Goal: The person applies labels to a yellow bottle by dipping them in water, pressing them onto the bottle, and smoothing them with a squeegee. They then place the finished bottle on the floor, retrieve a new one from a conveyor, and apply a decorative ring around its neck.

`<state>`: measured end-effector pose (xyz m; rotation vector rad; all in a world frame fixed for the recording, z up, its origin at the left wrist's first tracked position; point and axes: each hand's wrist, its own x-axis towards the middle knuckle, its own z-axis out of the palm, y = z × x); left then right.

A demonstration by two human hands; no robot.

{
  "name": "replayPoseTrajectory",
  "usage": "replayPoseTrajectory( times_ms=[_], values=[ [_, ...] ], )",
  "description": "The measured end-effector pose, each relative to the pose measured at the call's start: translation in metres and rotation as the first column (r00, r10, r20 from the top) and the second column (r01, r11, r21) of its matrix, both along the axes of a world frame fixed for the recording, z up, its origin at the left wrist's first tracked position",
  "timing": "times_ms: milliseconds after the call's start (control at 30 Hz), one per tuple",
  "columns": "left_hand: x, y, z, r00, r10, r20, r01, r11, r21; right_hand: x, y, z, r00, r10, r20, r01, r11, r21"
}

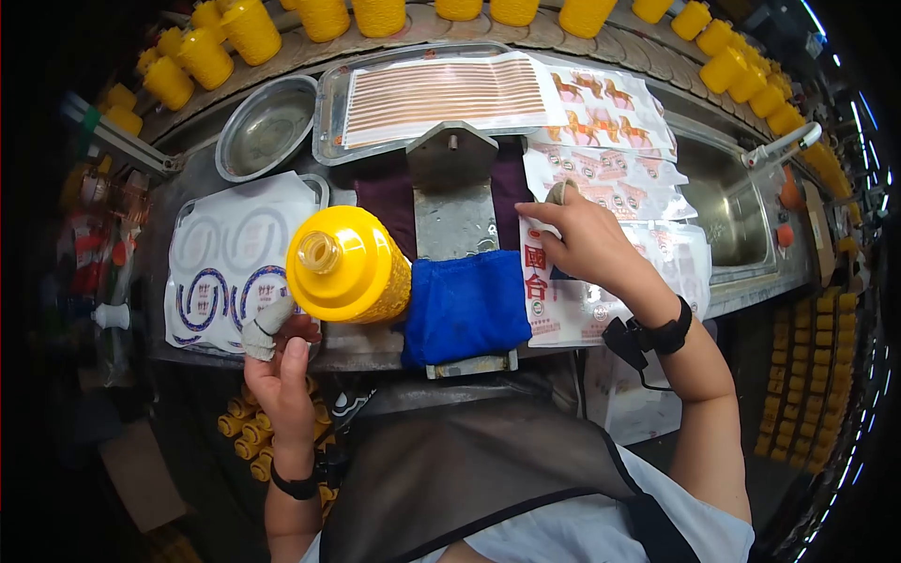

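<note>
My left hand is left of and below a glossy yellow bottle, with a grey cloth cover on one finger. Its thumb and fingers are closed on a small reddish-brown piece, partly hidden, whose kind I cannot make out. The bottle stands with its uncapped glass-like neck uppermost, beside a metal stand whose near end is wrapped in blue cloth. My right hand reaches over the printed decal sheets, index finger and thumb apart; another finger wears a grey cover. Nothing shows in it.
A round metal bowl and a metal tray with a striped sheet are at the back. Blue-ringed decals lie at left. A sink with a faucet is at right. Several yellow bottles line the back.
</note>
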<state>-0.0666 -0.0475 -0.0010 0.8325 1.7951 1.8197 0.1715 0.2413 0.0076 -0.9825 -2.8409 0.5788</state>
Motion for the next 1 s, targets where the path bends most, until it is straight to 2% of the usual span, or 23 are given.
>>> replayPoseTrajectory(
  times_ms=[100, 300, 400, 533, 600, 667, 733, 767, 800, 867, 967, 1000],
  values=[
    [0.002, -0.005, 0.000, 0.998, 0.058, 0.022, -0.058, 0.998, -0.021, -0.002, 0.001, 0.003, 1.000, -0.015, 0.020, 0.016, 1.000, -0.020],
    [-0.007, -0.004, -0.005, 0.999, 0.016, 0.035, -0.015, 0.999, -0.032, 0.005, 0.006, -0.008, 0.986, -0.036, -0.163, 0.032, 0.999, -0.033],
    [-0.008, 0.000, -0.005, 1.000, 0.000, 0.027, 0.002, 0.999, -0.040, 0.013, 0.008, -0.006, 0.989, -0.056, -0.137, 0.059, 0.998, 0.018],
    [-0.010, 0.001, -0.004, 0.999, 0.032, 0.006, -0.031, 0.999, -0.042, 0.071, 0.009, 0.029, 0.952, -0.166, -0.256, 0.131, 0.980, -0.147],
    [-0.012, -0.001, -0.006, 0.998, 0.057, 0.004, -0.057, 0.997, -0.053, 0.123, 0.017, 0.048, 0.934, -0.169, -0.313, 0.177, 0.984, -0.003],
    [-0.018, -0.002, -0.013, 0.997, 0.077, -0.005, -0.077, 0.996, -0.037, 0.186, 0.026, 0.057, 0.834, -0.458, -0.309, 0.444, 0.888, -0.116],
    [-0.024, 0.000, -0.014, 0.996, 0.088, -0.026, -0.089, 0.993, -0.081, 0.245, 0.039, 0.056, 0.811, -0.552, -0.193, 0.555, 0.831, -0.041],
    [-0.029, 0.002, -0.018, 0.995, 0.081, -0.050, -0.084, 0.994, -0.064, 0.268, 0.041, 0.054, 0.835, -0.539, -0.114, 0.543, 0.840, 0.004],
    [-0.036, -0.002, -0.021, 0.996, 0.086, -0.036, -0.089, 0.992, -0.086, 0.284, 0.038, 0.051, 0.847, -0.530, 0.027, 0.523, 0.842, 0.130],
    [-0.042, -0.002, -0.021, 0.995, 0.095, -0.034, -0.098, 0.991, -0.089, 0.297, 0.027, 0.057, 0.709, -0.682, 0.178, 0.608, 0.720, 0.335],
    [-0.043, 0.003, -0.017, 0.992, 0.117, -0.046, -0.121, 0.989, -0.086, 0.241, 0.007, 0.073, 0.658, -0.753, -0.021, 0.751, 0.654, 0.098],
    [-0.043, 0.004, -0.016, 0.991, 0.125, -0.044, -0.128, 0.989, -0.079, 0.215, -0.001, 0.069, 0.717, -0.695, -0.059, 0.693, 0.700, 0.172]
  ],
)
